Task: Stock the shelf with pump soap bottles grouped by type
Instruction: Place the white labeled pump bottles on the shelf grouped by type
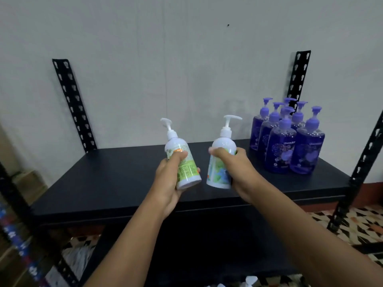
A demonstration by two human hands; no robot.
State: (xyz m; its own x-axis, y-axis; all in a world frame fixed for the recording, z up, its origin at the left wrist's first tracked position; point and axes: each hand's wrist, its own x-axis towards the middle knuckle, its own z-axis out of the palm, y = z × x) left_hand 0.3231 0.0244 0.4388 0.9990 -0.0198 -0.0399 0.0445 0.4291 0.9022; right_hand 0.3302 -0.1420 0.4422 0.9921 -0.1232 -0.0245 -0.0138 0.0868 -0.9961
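Over the middle of the black shelf board (116, 179) I hold two white pump bottles with green labels. My left hand (169, 179) grips one white bottle (187, 172), tilted with its pump leaning left. My right hand (234, 164) grips the other white bottle (221, 160), nearly upright, its base above the board. Several purple pump bottles (287, 139) stand grouped at the shelf's back right corner.
Black slotted uprights stand at the back left (72, 104), back right (298, 77) and front right (360, 168). A grey wall is behind. Patterned floor tiles (356, 226) show lower right. White pump tops (250, 280) peek in at the bottom edge.
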